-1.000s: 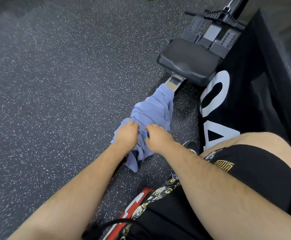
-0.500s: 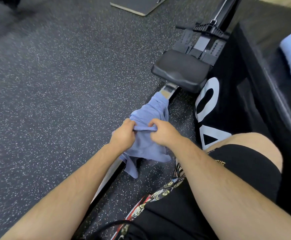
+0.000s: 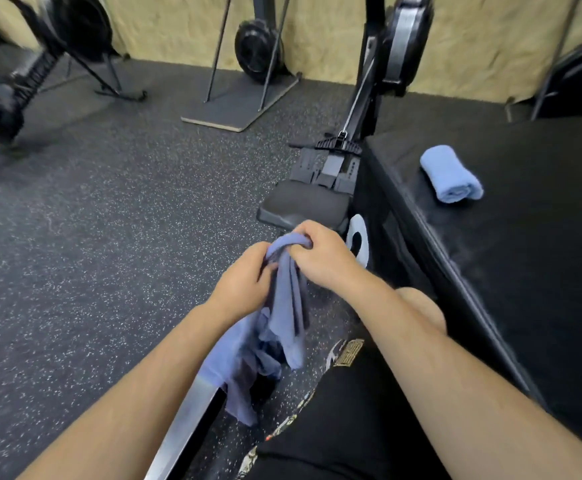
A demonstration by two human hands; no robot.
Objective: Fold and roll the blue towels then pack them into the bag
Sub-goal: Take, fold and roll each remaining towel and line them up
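Left hand [image 3: 244, 282] and right hand [image 3: 320, 258] meet in the head view. Both have their fingers curled and clamped on the bunched top of a loose blue towel [image 3: 282, 327], knuckles almost touching. They hold it in the air just on the near side of the rowing-machine seat [image 3: 303, 209]. The cloth hangs from the fists in slack, crumpled folds, and its lowest corner dangles by the machine's metal rail [image 3: 185, 420], nearer the person than the seat.

It looks light, thin and wholly limp, so it should not slip from a pinch but will keep no shape unaided. A fistful of the middle gives no straight edge to fold along. Better, I judge, to find two neighbouring corners, pinch one in each hand and draw them apart so the cloth falls flat.

To the right of the seat and a little beyond it, a rolled towel [image 3: 450, 174] lies on the black counter [image 3: 525, 271], apart from everything else. No bag shows.
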